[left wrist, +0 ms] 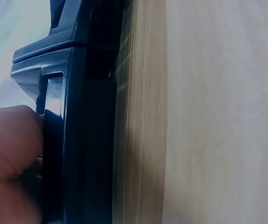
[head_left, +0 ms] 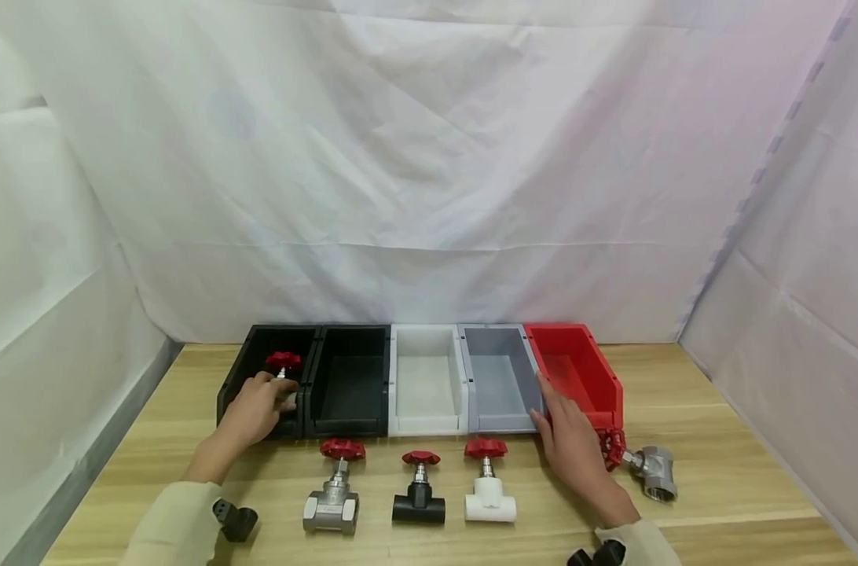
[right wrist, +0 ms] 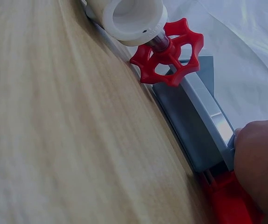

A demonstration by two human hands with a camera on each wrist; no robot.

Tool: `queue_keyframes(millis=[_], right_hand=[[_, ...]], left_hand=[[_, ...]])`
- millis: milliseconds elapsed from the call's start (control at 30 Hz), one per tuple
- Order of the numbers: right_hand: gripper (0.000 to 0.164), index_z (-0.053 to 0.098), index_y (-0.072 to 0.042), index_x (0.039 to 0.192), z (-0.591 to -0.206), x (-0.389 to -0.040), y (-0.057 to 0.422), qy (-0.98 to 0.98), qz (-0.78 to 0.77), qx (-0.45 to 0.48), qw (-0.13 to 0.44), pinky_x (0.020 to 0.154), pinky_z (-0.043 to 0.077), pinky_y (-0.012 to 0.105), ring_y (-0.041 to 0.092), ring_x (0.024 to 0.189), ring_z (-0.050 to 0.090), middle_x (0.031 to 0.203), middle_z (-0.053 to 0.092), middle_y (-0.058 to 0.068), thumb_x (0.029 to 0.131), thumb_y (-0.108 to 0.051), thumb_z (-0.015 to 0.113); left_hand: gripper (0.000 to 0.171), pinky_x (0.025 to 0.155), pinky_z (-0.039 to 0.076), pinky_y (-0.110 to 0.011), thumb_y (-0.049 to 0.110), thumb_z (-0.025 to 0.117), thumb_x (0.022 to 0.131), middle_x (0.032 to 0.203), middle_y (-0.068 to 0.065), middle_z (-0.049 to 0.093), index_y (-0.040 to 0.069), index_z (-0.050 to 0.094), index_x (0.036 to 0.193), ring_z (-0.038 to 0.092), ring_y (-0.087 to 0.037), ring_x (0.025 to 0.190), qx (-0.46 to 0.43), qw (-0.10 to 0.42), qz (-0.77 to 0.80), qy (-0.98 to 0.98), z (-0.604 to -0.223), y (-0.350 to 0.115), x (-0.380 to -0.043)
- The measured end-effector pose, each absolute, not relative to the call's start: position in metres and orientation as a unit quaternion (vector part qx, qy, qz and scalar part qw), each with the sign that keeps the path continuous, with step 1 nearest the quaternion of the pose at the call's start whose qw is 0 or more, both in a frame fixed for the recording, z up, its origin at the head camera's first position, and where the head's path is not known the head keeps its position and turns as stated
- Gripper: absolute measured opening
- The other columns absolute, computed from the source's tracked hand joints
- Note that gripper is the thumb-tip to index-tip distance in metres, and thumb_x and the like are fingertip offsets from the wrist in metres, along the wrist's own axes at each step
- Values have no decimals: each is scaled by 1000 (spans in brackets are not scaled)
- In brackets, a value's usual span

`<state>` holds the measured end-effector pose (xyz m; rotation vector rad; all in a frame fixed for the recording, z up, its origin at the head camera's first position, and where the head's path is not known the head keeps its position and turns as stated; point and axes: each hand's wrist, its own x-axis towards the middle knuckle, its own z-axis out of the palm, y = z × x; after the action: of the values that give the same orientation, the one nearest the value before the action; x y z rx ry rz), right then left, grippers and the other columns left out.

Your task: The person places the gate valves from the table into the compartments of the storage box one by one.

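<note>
My left hand (head_left: pixel 258 405) reaches into the far-left black bin (head_left: pixel 232 380). Its fingers curl over a pale-bodied valve with a red handwheel (head_left: pixel 284 359), whose body they largely hide. In the left wrist view, the left hand (left wrist: pixel 12 163) sits behind that bin's front rim (left wrist: pixel 54 135). My right hand (head_left: pixel 570 440) rests with extended fingers on the shared edge of the grey bin (head_left: pixel 501 373) and the red bin (head_left: pixel 577 369). In the right wrist view, the right hand (right wrist: pixel 262 163) is at the grey bin's front corner.
A second black bin (head_left: pixel 350 424) and a white bin (head_left: pixel 427 426) complete the row. In front stand a metal valve (head_left: pixel 333 503), a black valve (head_left: pixel 419 503) and a white valve (head_left: pixel 489 501), all with red handwheels. Another metal valve (head_left: pixel 657 472) lies right of my right hand.
</note>
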<state>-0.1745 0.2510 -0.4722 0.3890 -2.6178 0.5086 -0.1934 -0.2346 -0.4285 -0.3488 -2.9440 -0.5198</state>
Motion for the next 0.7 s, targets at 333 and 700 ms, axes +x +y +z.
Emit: queue_keyframes(millis=[333, 700], right_hand=[[79, 22, -19, 154, -470, -176, 249, -948, 190, 139, 213, 84, 47, 54, 35, 106, 54, 135, 49, 17, 90, -19, 68], [80, 22, -18, 154, -470, -175, 251, -949, 186, 139, 213, 83, 47, 54, 35, 105, 54, 134, 49, 17, 89, -18, 68]], left_hand=[[27, 79, 43, -59, -7, 64, 82, 106, -32, 54, -1, 67, 108, 51, -50, 97, -120, 65, -173, -975, -428, -237, -195], [21, 79, 43, -60, -1, 65, 86, 107, -32, 53, 1, 67, 107, 50, -50, 98, -115, 62, -185, -974, -428, -235, -192]])
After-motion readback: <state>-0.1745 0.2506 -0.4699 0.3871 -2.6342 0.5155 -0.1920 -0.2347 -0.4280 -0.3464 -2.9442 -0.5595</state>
